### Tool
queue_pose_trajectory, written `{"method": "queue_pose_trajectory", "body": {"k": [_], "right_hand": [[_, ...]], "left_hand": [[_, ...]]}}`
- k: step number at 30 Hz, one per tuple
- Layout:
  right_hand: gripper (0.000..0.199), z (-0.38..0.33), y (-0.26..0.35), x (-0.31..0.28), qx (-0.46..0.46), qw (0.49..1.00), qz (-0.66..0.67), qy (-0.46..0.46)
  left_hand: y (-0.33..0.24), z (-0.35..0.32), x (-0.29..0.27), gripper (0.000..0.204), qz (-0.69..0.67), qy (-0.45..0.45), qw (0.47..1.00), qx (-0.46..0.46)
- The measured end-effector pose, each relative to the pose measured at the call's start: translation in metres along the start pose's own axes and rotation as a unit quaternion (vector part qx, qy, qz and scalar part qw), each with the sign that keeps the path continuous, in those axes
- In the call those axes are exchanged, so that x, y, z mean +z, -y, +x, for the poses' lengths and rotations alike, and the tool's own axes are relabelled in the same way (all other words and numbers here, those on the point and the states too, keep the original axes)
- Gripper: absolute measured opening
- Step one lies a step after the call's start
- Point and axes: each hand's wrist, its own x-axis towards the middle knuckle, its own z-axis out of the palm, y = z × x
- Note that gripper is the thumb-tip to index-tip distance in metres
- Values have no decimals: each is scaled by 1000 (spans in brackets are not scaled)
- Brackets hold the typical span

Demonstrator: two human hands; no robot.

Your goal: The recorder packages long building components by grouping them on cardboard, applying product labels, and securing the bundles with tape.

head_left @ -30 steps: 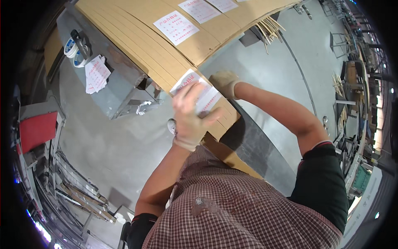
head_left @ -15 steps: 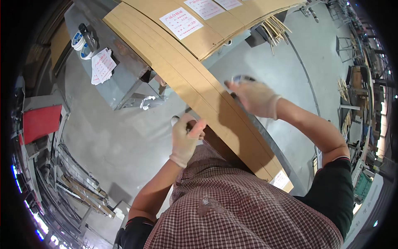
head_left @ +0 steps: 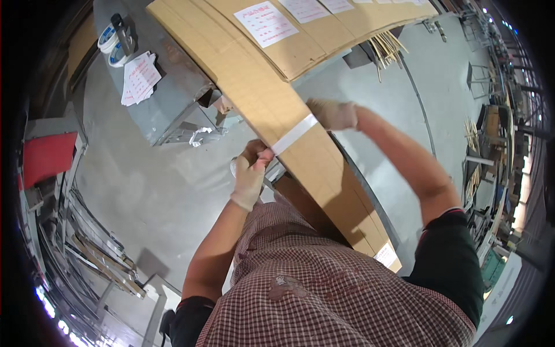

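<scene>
White sticky tape strip [head_left: 295, 133] looks thin and floppy, lying across the long brown cardboard box [head_left: 300, 150]. Left hand [head_left: 251, 173] pinches one end; right hand [head_left: 332, 114] presses the other end flat.

A white strip of tape [head_left: 295, 134] now lies across the long cardboard box [head_left: 277, 110]; there is none earlier. The left hand [head_left: 252, 170] moves up from seven o'clock of the box edge and now pinches the tape's near end. The right hand [head_left: 332, 114] slides from the box top to the far side, at two o'clock of the tape. The sheet of paper held a second ago is gone.
</scene>
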Motion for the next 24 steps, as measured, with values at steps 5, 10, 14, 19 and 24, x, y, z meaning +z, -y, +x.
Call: {"method": "queue_pose_trajectory", "body": {"k": [5,10,14,19,24], "right_hand": [[34,1,51,17,46,977,141,-152],[40,-13,136,53,-10,954,-146,-263],[39,-12,137,55,27,949,-151,-274],[60,-31,113,-8,-122,939,257,-191],[46,-34,153,-61,46,990,-130,-23]], "left_hand": [[48,34,3,108,-168,152,973,-47],[-26,16,-32,65,96,129,950,-267],[-97,-29,-32,41,-156,-160,941,-254],[-132,36,77,33,239,32,970,37],[-116,55,98,50,343,-58,903,252]]}}
